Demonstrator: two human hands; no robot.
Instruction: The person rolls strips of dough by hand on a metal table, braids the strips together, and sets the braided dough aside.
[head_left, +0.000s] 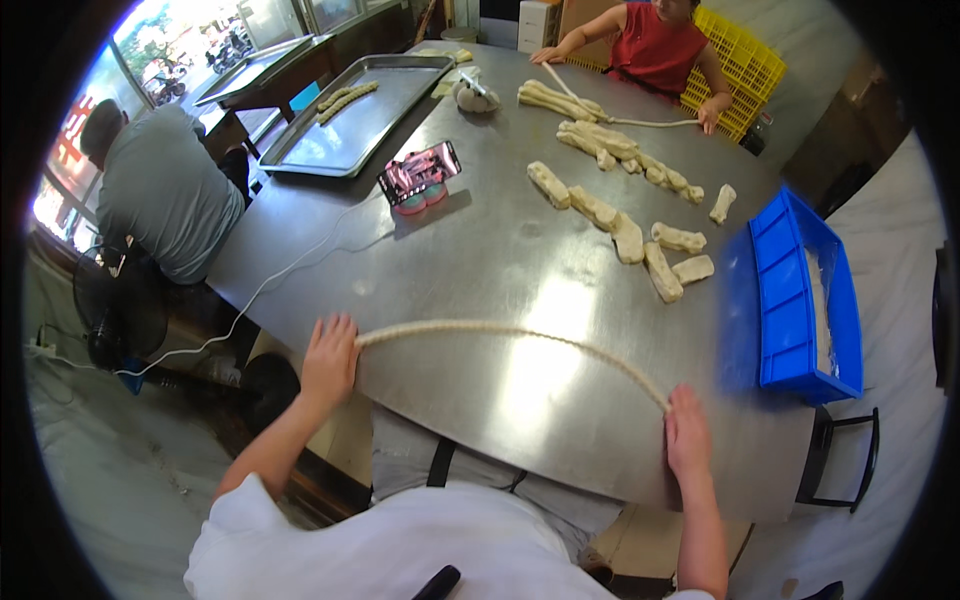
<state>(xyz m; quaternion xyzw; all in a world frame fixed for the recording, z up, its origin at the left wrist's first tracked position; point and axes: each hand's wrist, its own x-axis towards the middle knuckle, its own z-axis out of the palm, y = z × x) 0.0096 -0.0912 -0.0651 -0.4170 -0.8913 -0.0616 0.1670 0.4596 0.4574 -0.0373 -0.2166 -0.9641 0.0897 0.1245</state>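
A long, thin, twisted rope of dough (480, 326) arches across the near part of the steel table (450, 390). My left hand (332, 356) lies over its left end at the table's edge, fingers extended and close together. At the right end, my right hand (686, 427) rests on the tabletop with its fingers pointing away from me and the rope's tip at its inner side. Whether either palm grips the dough is hidden. Beyond the rope lie several thick dough pieces (628, 236) in loose rows.
A blue plastic crate (799, 300) stands at the right edge. Across the table, a person in red (651, 49) handles dough strips. A phone (420, 174) on a stand, its white cable (259, 289) and a metal tray (360, 142) with twisted dough are at left, near a seated person (165, 187).
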